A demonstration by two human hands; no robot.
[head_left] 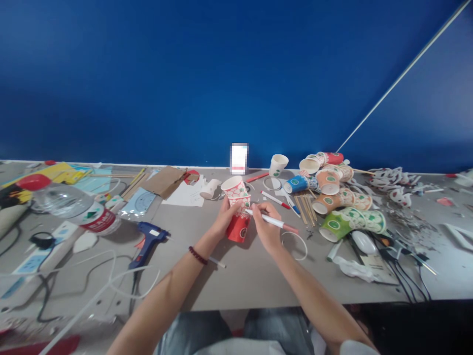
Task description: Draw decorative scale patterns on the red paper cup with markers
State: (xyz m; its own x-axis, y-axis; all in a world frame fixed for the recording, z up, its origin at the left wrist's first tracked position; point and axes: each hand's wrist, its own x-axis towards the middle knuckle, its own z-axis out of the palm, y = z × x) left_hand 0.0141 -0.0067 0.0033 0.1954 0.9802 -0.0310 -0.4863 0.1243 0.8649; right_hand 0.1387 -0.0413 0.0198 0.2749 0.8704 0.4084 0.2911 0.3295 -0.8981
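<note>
Two red and white paper cups, joined in a stack, stand upright near the middle of the table, the upper one open at the top. My left hand is wrapped round their left side, and a dark red bead bracelet is on that wrist. A white marker with a red end is pinched in my right hand. Its tip points left and meets the side of the cups, just by my left fingers; whether it touches them is hard to tell.
Patterned paper cups, wooden sticks and a mouse lie to the right. A blue glue gun, a large bottle and a power strip are on the left. White paper lies behind my left hand.
</note>
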